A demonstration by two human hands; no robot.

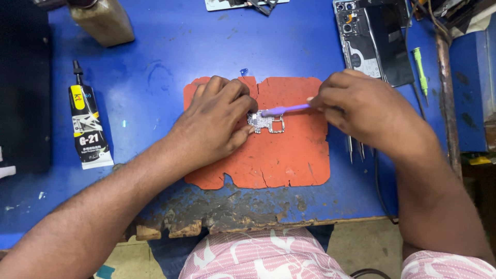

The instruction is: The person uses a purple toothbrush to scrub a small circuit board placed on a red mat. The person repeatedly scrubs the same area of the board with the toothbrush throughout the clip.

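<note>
Two hands: left hand (219,121) and right hand (361,106). One small circuit board (267,123); one purple tool (287,109); one orange mat (279,155); one blue table (155,62). One glue tube (88,126), one brown bottle (103,20), one opened phone (372,41), one green screwdriver (421,70). Two metal tweezer tips (355,150) beside the mat; one further part (243,4) at the top edge, cut off and unclear
</note>
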